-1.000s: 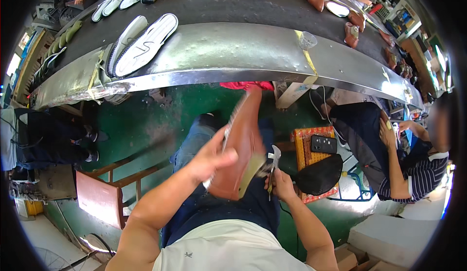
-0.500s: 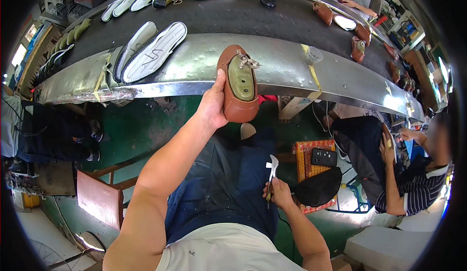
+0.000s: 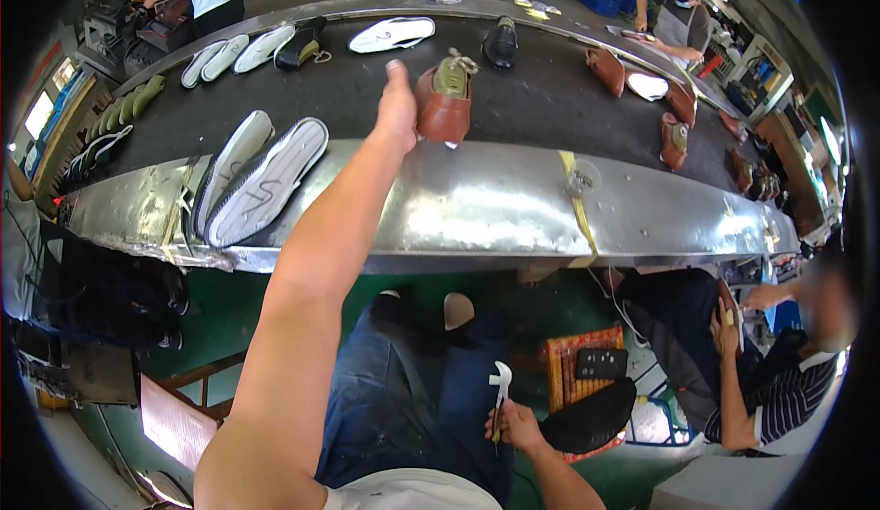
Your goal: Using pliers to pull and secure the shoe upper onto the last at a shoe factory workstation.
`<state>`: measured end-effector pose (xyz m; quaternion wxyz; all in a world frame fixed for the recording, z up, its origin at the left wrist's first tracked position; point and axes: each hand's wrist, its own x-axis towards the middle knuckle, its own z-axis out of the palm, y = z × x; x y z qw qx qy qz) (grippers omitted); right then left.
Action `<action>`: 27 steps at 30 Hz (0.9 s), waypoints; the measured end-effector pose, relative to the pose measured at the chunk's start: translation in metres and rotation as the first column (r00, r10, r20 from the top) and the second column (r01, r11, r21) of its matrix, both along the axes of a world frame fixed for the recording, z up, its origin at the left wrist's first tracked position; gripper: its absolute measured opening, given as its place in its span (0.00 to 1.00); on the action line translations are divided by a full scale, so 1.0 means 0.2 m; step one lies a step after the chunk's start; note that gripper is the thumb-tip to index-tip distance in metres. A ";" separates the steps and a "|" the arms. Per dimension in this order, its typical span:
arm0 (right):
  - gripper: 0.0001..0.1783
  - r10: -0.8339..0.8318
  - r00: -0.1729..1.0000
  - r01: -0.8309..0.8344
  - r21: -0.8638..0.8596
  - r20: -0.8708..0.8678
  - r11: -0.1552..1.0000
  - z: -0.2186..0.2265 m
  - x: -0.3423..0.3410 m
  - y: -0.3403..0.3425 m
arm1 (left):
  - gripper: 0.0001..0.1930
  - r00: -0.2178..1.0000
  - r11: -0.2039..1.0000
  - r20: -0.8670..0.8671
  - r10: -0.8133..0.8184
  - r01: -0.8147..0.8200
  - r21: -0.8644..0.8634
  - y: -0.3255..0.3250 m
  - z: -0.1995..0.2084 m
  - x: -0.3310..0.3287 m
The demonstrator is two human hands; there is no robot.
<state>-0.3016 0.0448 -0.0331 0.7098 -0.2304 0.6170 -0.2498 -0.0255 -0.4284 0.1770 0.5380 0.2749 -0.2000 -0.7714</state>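
moved further onto belt: brown shoe beside left hand fingers, gripped; right hand fingers closed on pliers.

I see a dark conveyor belt with a metal rim. Two white soles lie at nine o'clock, a brown shoe at centre, more brown shoes at three o'clock.
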 end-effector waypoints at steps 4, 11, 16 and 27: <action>0.29 0.035 0.999 -0.032 0.074 -0.035 0.997 0.00 0.01 -0.09 | 0.50 -0.145 0.842 0.848 0.509 0.290 -0.456 -0.34 -0.40 -0.10; 0.29 0.029 0.999 -0.030 0.085 0.021 0.996 0.04 0.00 -0.23 | 0.45 -0.027 0.830 0.868 0.496 0.307 -0.466 -0.48 -0.25 -0.09; 0.30 0.021 1.000 -0.021 0.097 0.000 0.995 0.04 -0.03 -0.25 | 0.40 -0.765 0.885 0.458 0.453 0.449 -0.126 -0.19 0.03 0.42; 0.32 0.057 0.998 -0.057 -0.009 0.038 0.998 0.00 0.05 -0.08 | 0.43 -0.706 0.905 0.695 0.134 0.373 0.205 -0.04 0.05 1.11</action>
